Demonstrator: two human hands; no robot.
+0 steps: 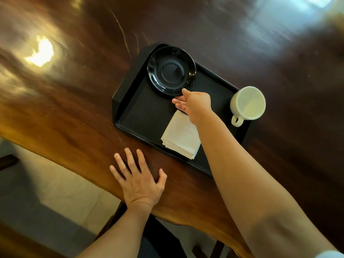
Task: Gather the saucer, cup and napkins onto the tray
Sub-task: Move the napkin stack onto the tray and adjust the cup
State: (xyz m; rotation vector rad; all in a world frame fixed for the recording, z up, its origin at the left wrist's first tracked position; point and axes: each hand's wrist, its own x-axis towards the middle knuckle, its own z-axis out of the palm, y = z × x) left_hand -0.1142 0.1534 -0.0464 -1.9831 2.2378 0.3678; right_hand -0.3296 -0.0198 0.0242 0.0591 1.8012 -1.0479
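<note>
A black tray (141, 116) lies on the dark wooden table. A glossy black saucer (171, 70) sits in its far corner, overlapping the tray's rim. A stack of white napkins (181, 137) lies on the tray near its front edge. A white cup (247, 103) stands upright at the tray's right edge, handle toward me. My right hand (193, 103) hovers over the tray just beside the saucer's near rim, fingers apart and holding nothing. My left hand (138, 176) rests flat on the table in front of the tray, fingers spread.
The wooden table (74, 108) stretches left and far, with bright light reflections on it. Its near edge runs diagonally below my left hand; pale floor tiles (55, 192) and dark chair parts (9, 161) show beyond it.
</note>
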